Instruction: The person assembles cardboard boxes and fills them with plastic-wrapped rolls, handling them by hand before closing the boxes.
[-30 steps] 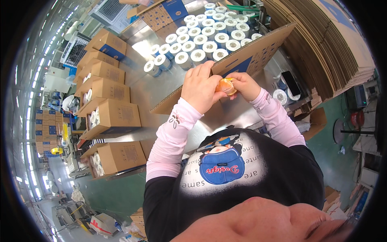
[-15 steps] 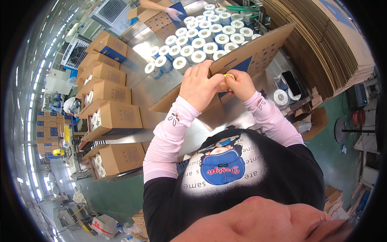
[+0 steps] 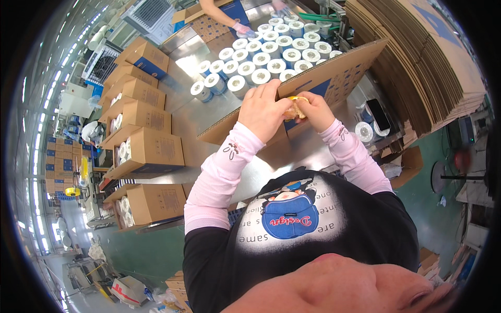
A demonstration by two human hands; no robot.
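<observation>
A flat brown cardboard carton point(image 3: 334, 73) with blue print stands on edge, slanting across the table in front of me. Against its near side, my left hand point(image 3: 263, 110) and my right hand point(image 3: 316, 110) meet around a small yellow-rimmed roll of tape point(image 3: 298, 108). The left fingers bend over by the carton's upper edge, while the left thumb and fingertips press at the tape. My right fingers and thumb pinch the tape from the other side. Much of the roll is hidden by the fingers. Behind the carton stand several white-topped rolls point(image 3: 237, 84) with blue sides.
Open cartons point(image 3: 156, 154) holding white rolls line the left side. Stacked flat cardboard point(image 3: 417, 68) rises at the right, near a dark phone point(image 3: 378, 114) lying on rolls. A co-worker's gloved hand point(image 3: 241, 28) reaches over the rolls beside a carton point(image 3: 211, 26) at the far end.
The co-worker's hand has moved from the far carton onto the rolls, and a second gloved hand shows at the top. My hands stay at the tape, with only slight finger movement.
</observation>
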